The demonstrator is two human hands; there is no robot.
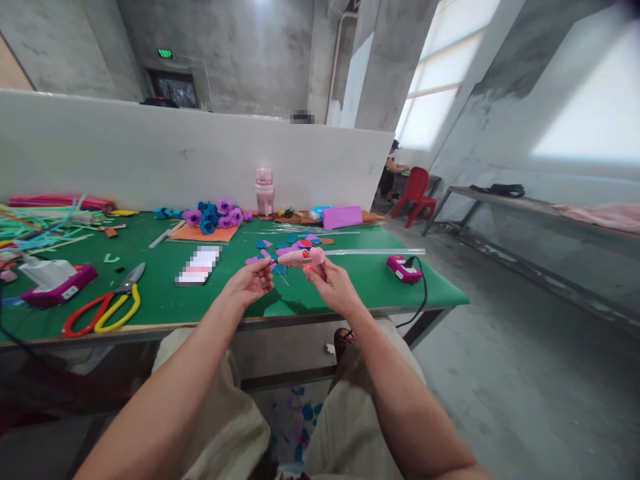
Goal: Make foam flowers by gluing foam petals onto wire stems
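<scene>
My right hand [333, 285] is wrapped round a pink glue gun [300, 257], whose nozzle points left. A long clear glue stick [375, 252] runs out of its back to the right, and a small red light glows near the handle. Close to the nozzle, my left hand [250, 283] pinches a small purple piece [269, 261], its shape partly hidden by the fingers. Behind and under the hands lie scattered purple, blue and red cut pieces [293, 238] on the green tabletop [165, 310].
Red-and-yellow scissors [113, 301], a phone [199, 265] and a purple power strip [59, 287] are on the left. Purple and blue flowers [215, 217] rest on orange sheets. A pink bottle [265, 190] stands by the white partition [200, 153]. Another purple socket [404, 269] trails a black cable.
</scene>
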